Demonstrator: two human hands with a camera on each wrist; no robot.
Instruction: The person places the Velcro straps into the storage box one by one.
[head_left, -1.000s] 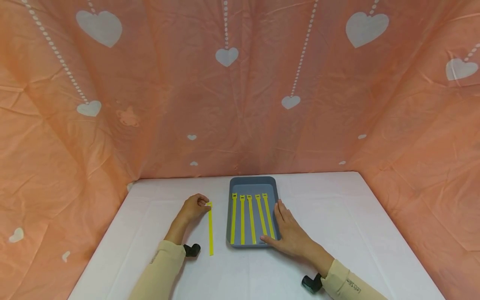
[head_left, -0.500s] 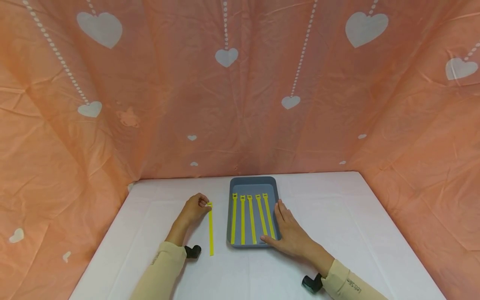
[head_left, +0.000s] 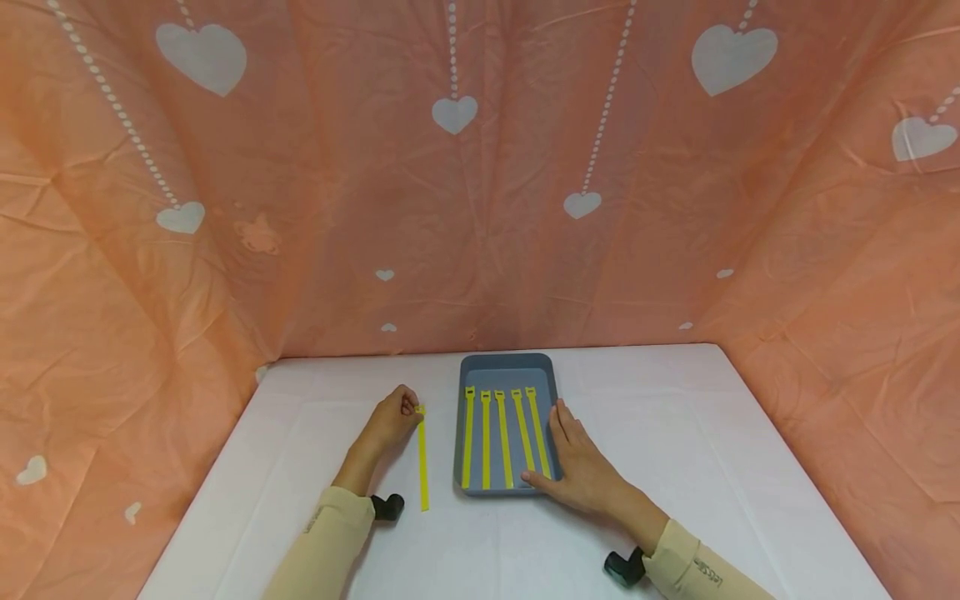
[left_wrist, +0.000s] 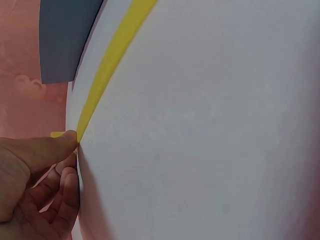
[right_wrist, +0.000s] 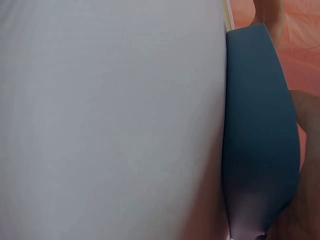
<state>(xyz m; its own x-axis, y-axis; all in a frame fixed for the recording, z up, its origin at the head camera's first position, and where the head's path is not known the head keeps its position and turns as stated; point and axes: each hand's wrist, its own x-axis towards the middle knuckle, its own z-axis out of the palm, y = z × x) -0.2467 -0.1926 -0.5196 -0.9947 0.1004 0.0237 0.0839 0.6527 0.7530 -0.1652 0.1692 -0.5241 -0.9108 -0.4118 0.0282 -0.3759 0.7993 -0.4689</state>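
Observation:
A long yellow cable tie (head_left: 423, 467) with a slotted head lies on the white table left of the tray. My left hand (head_left: 392, 418) pinches it at the head end between thumb and fingers. In the left wrist view the cable tie (left_wrist: 102, 67) runs away from the thumb (left_wrist: 55, 146) as a flat strip. Several similar yellow cable ties (head_left: 486, 442) lie side by side in a shallow blue-grey tray (head_left: 506, 362), their heads at the far end. My right hand (head_left: 588, 475) rests against the tray's right side, fingers straight, thumb at the near right corner.
The table (head_left: 675, 433) is covered in white cloth. An orange curtain (head_left: 480, 275) with white hearts surrounds its back and sides. Dark wrist cameras (head_left: 388, 507) stick out from both sleeves.
The left hand has shifted very slightly, its fingers drawn in a little more round the cable tie's head. The right hand and the tray stay in place.

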